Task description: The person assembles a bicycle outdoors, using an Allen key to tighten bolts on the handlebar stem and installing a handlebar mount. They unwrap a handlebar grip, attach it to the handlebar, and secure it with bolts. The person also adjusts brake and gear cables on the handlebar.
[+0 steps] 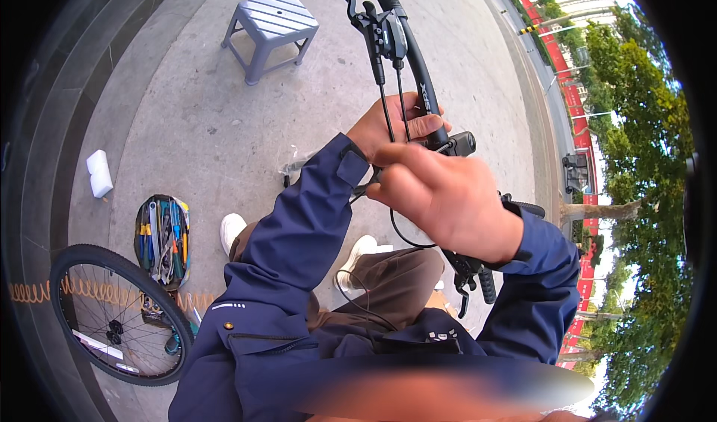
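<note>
We held the black handlebar [418, 86] near its middle with our left hand [388, 127], the fingers closed around the bar beside the stem clamp [461, 143]. Our right hand [441, 194] was in front of it, fingers curled; we cannot tell what it pinched. The brake lever [373, 30] stood above both hands, its cables [396, 101] running down between them

One stool [270, 30], one handlebar [414, 71], two brake levers [377, 30], one wheel [116, 314], one tool bag [163, 237], one white block [98, 172], two white shoes [233, 230].
</note>
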A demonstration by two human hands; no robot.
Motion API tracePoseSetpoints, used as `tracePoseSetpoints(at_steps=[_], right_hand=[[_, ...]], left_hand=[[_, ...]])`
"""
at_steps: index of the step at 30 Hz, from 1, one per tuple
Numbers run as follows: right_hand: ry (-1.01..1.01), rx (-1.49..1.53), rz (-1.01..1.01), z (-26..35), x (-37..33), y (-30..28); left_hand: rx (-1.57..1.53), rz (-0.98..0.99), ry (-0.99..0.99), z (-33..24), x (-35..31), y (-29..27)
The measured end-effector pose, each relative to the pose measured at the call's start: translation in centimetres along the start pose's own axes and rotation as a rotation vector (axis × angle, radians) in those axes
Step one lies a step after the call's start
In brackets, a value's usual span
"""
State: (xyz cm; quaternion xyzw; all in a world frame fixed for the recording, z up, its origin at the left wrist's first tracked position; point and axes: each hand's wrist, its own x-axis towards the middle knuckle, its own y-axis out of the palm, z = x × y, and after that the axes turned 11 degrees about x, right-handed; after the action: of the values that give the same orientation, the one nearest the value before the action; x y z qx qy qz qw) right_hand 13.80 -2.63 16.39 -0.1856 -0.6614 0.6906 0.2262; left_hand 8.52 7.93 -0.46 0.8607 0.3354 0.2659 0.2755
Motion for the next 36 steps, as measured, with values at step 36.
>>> tracePoseSetpoints(at_steps=[36], right_hand=[[1.112, 0.481, -0.105, -1.9, -11.8, -0.9]], left_hand=[[0.183, 0.049, 0.087, 0.7, 0.4, -0.8]])
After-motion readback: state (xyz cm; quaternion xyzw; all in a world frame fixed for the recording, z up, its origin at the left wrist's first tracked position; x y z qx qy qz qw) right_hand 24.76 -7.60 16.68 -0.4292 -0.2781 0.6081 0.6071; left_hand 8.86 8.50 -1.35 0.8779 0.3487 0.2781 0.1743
